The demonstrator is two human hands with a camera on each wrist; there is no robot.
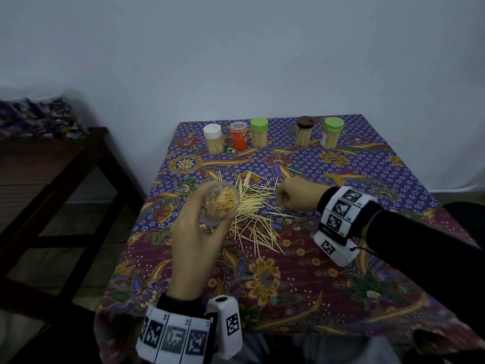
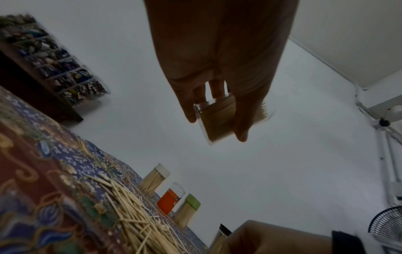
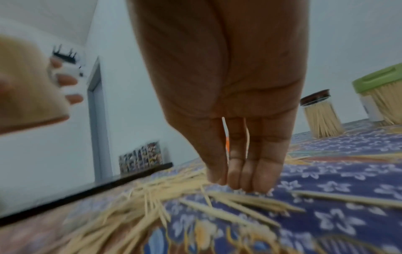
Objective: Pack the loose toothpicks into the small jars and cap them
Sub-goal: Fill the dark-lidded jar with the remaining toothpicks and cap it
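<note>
Batik-clothed table [image 1: 301,285]: five capped jars at twelve o'clock, loose wooden toothpicks [image 1: 256,206] heaped centre.
Left hand [image 1: 195,232] grips one open clear plastic jar [image 1: 219,203] of toothpicks at nine o'clock; right hand [image 1: 296,194], fingers bunched, touches the pile at three.

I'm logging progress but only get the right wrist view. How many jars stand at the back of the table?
Observer: Five, all capped: three on the left, starting with a white-capped jar, and two on the right, ending with a green-capped jar.
Operator: What's the orange sliver behind my fingers?
Observer: An orange jar with a clear lid, second from left in the row.
Operator: And the blurred left hand?
Observer: The left hand grips an uncapped clear jar, well filled with toothpicks.
</note>
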